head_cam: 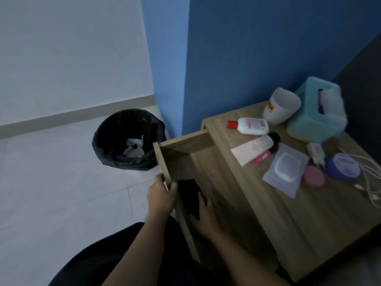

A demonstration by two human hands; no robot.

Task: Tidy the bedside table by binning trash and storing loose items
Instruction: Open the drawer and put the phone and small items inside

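A wooden table (299, 223) stands in a dim corner against a blue wall (247, 48); to the left a white wall (72, 48) meets a pale tiled floor (61, 193) along a beige skirting (72, 116); a dark panel (362, 79) rises at the far right. The table's drawer (185, 141) is pulled out towards the floor side; the left hand (162, 193) grips its front edge, fingers curled over the board; the right hand (203, 213) reaches inside and holds a black item (188, 195) low in the drawer's near corner, thumb and fingers round it, though the gloom hides what the item is. On the floor beyond the drawer sits a bin (103, 141) with a black liner; white trash (135, 148) lies at its bottom. On the tabletop, by the wall, a white cup (281, 106) stands just beside a teal tissue box (309, 120); in front of them a white bottle (250, 125) with a red cap lies on its side; nearer, a cream tube (253, 149) lies across the table's edge above the drawer, a pink stick (265, 155) touching it; a wipes pack (285, 170) lies flat beside those; a pink tin (313, 176) and a purple jar (343, 166) sit to its right, with a white charger (315, 152) behind and its cable (369, 182) looping towards the right edge.
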